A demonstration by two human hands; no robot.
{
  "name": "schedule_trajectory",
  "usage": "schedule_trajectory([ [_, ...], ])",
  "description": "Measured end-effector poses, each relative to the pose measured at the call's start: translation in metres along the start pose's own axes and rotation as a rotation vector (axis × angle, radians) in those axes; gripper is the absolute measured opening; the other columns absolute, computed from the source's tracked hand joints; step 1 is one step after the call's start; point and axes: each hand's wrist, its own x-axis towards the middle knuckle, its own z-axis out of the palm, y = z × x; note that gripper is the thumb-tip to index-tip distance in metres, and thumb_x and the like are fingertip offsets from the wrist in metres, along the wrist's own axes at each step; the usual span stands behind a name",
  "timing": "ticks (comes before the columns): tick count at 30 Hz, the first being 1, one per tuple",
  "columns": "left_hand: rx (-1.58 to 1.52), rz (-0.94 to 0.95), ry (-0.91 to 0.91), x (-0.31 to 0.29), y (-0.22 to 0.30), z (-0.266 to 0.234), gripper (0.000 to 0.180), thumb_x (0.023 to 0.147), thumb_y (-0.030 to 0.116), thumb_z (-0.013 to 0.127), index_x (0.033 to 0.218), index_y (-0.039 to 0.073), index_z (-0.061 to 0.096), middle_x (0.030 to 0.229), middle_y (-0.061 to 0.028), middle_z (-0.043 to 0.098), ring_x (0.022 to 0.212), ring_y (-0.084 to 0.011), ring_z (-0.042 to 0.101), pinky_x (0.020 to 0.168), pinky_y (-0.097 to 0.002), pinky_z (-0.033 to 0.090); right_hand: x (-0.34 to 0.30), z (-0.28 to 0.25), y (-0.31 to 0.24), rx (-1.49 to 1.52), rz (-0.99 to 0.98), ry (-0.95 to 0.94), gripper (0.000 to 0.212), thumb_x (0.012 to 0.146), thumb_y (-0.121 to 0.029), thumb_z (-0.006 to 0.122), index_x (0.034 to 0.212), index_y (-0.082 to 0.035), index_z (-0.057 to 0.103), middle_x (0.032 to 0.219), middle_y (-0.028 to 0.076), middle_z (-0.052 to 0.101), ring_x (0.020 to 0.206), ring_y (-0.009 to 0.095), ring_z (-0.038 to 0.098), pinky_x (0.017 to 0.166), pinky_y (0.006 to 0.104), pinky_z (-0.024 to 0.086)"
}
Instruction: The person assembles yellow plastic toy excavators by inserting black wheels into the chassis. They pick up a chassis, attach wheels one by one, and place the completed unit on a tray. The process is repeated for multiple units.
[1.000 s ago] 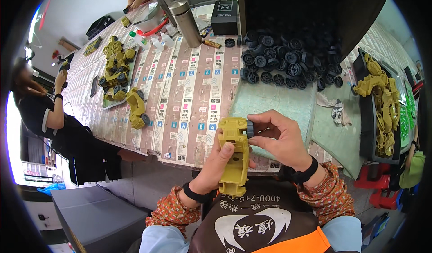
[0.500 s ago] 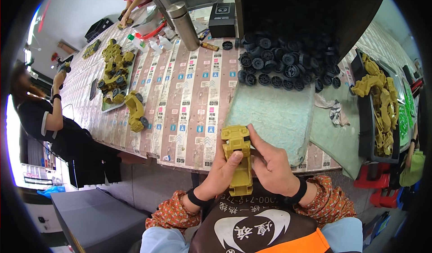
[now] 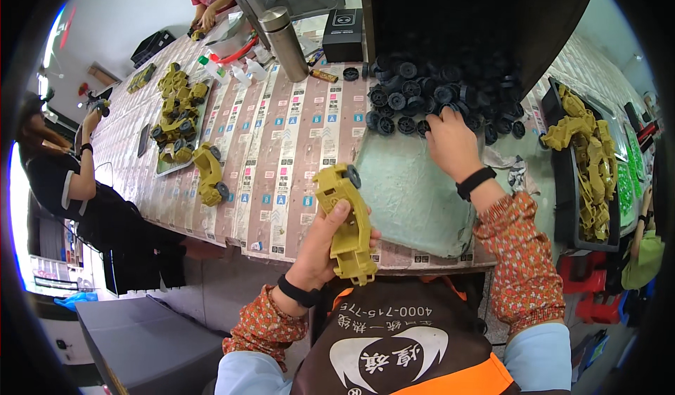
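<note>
My left hand is wrapped round a mustard-yellow toy car body, holding it tilted above the table's near edge. One black wheel shows at the body's far right corner. Over at the near edge of a heap of black toy wheels, my right hand has its fingers bent down and drawn together on a wheel, which they partly cover. The heap spills from a large dark bin onto a pale greenish mat.
A black crate of yellow car bodies stands at the right, beside a crumpled cloth. On the left are a tray of wheeled bodies and one loose toy car. A steel flask and black box stand behind. Co-workers sit around.
My right hand has left the car body and reached forward to the wheel heap. The left hand has shifted left and turned the body, so a wheel now shows at its far end.
</note>
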Motion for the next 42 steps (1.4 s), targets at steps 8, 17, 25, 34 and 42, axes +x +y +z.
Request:
schedule_trajectory([
  [8,-0.094,0.155,0.092,0.001,0.003,-0.006,0.041,0.104,0.041,0.061,0.128,0.009,0.053,0.114,-0.0085,0.063,0.095,-0.0231,0.071,0.079,-0.0386,0.063,0.004,0.007,-0.011,0.259,-0.002,-0.112,0.028,0.079,-0.003,0.071,0.102,-0.004,0.055,0.1,0.019,0.063,0.099,0.041,0.062,0.078,0.0477,0.055],
  [17,-0.166,0.333,0.156,0.009,-0.002,0.005,0.039,0.105,0.041,0.06,0.129,0.011,0.053,0.107,-0.005,0.063,0.093,-0.0159,0.067,0.076,-0.0341,0.061,-0.057,-0.058,-0.11,0.745,0.0,-0.31,0.025,0.086,0.001,0.064,0.106,-0.005,0.049,0.082,0.021,0.062,0.075,0.043,0.063,0.066,0.0456,0.049],
  [25,-0.124,0.48,0.218,0.011,-0.002,0.016,0.035,0.107,0.033,0.058,0.134,0.014,0.046,0.111,-0.0031,0.061,0.095,-0.0128,0.065,0.077,-0.031,0.059,-0.088,-0.067,-0.132,1.187,0.344,-0.542,0.025,0.093,0.0,0.061,0.115,0.0,0.05,0.087,0.023,0.067,0.074,0.036,0.07,0.067,0.0425,0.053],
  [34,-0.024,0.528,0.229,0.005,-0.003,0.023,0.036,0.106,0.033,0.059,0.136,0.015,0.047,0.109,-0.0017,0.062,0.094,-0.0126,0.065,0.078,-0.0314,0.058,-0.094,-0.064,-0.128,1.28,0.483,-0.564,0.017,0.097,0.005,0.061,0.111,0.001,0.052,0.093,0.008,0.07,0.083,0.011,0.07,0.067,0.0275,0.061],
  [42,-0.02,0.54,0.236,0.006,-0.009,0.022,0.035,0.106,0.029,0.061,0.135,0.015,0.047,0.11,-0.0023,0.062,0.093,-0.0126,0.065,0.078,-0.0308,0.058,-0.099,-0.065,-0.128,1.311,0.389,-0.461,0.019,0.093,-0.002,0.066,0.109,0.001,0.056,0.09,0.014,0.071,0.079,0.019,0.072,0.067,0.0308,0.055],
])
